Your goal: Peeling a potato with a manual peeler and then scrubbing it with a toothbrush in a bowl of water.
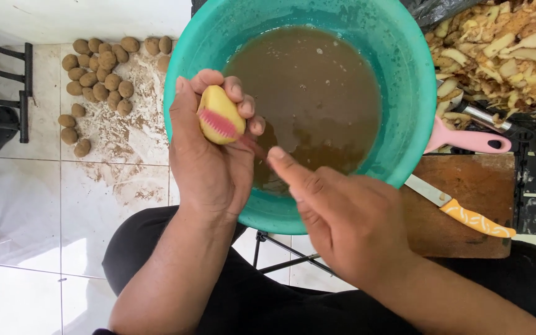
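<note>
Left hand [209,152] closes around a small yellow potato [221,115], thumb on one side, fingertips on the other, above the near rim of the teal basin [404,93] of brown water [317,93]. Right hand [342,217] is closed on a pink brush [219,123] — bristles pressed against the potato's skin, index finger extended along the handle.

Potato: long axis runs roughly upright, tilted slightly left; narrow end points away from the person. Judged firm, light, wet — likely slippery. Best gripped across the middle, ends free.

Unwashed potatoes [97,68] lie on the tiled floor [32,198]; peelings [504,49] heaped at upper right; knife [460,208] on a wooden board [466,236].
</note>
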